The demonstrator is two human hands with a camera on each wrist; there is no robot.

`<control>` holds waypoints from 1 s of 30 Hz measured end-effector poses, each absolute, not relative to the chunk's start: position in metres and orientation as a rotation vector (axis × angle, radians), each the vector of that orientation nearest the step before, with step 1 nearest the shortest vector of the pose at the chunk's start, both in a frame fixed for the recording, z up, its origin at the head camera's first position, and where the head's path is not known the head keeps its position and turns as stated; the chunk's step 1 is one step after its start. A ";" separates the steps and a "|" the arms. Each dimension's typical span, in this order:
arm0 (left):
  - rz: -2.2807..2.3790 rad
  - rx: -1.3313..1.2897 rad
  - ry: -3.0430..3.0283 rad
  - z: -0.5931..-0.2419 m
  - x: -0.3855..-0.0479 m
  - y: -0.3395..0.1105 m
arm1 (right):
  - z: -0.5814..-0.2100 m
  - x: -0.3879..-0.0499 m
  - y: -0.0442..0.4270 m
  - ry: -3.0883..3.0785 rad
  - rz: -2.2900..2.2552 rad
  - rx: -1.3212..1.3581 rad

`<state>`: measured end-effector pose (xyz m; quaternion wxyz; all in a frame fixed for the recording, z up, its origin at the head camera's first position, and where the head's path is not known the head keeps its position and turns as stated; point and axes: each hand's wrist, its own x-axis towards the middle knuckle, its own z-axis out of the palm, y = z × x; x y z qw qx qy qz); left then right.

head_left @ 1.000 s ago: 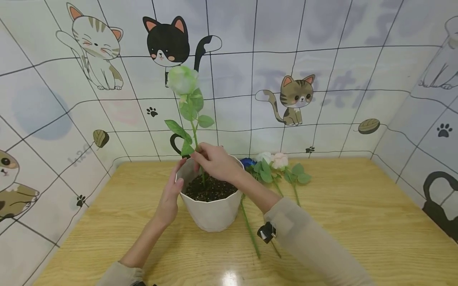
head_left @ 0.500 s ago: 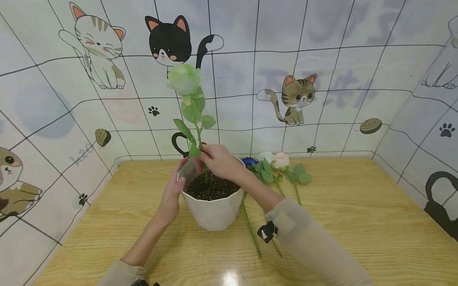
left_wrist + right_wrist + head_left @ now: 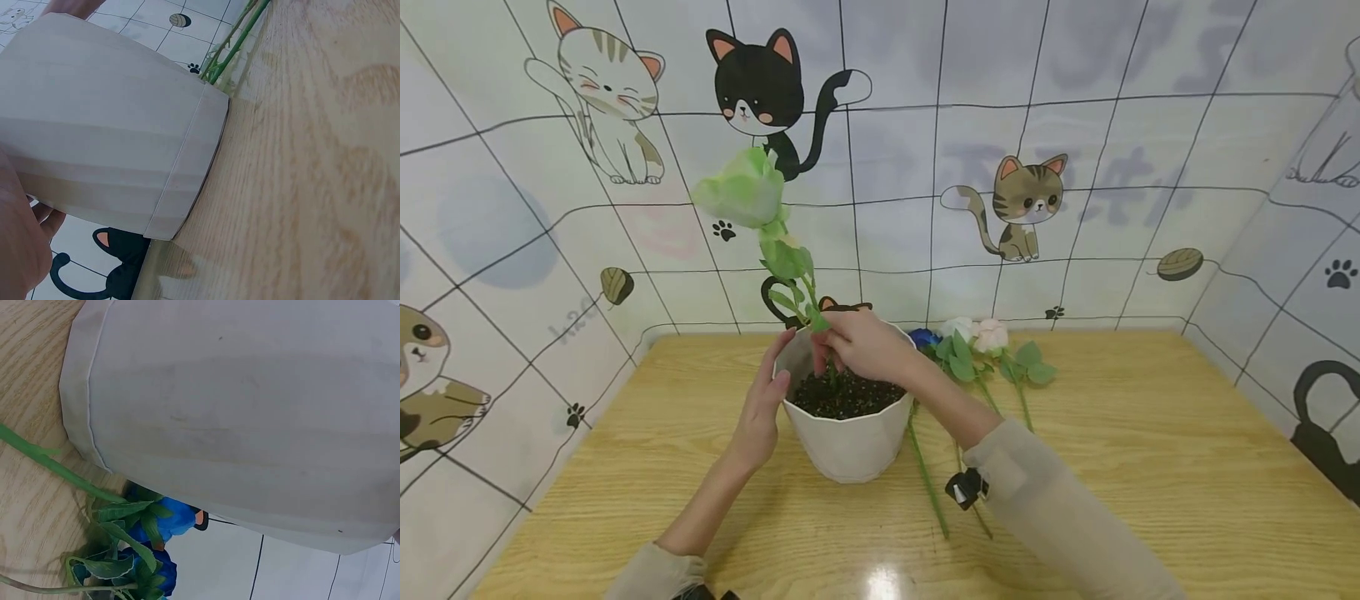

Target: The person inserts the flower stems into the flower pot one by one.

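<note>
Right grip (image 3: 871,343) pinches 1 rose (image 3: 747,196), seemingly potted; left grip (image 3: 758,418) rests uncurled against the pot (image 3: 848,452); other roses (image 3: 990,336) lie unpotted.

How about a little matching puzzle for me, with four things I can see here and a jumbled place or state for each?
1. Dark soil
2. Left hand
3. Light green flower
4. Pink flower

A. Leaning, held up by the right hand
B. On the table, beside a white flower
C. Inside the pot
D. Against the pot's outer side

Pairs: 1-C, 2-D, 3-A, 4-B
</note>
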<state>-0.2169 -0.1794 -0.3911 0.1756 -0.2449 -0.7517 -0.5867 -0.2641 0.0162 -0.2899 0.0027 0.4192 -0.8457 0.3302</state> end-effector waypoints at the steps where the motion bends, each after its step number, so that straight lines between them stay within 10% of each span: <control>1: -1.662 -0.696 -2.128 -0.391 -0.217 -0.179 | -0.290 -0.264 0.016 -2.651 1.033 1.319; 30: -1.669 -0.721 -2.132 -0.389 -0.218 -0.181 | -0.289 -0.265 0.018 -2.732 1.296 1.281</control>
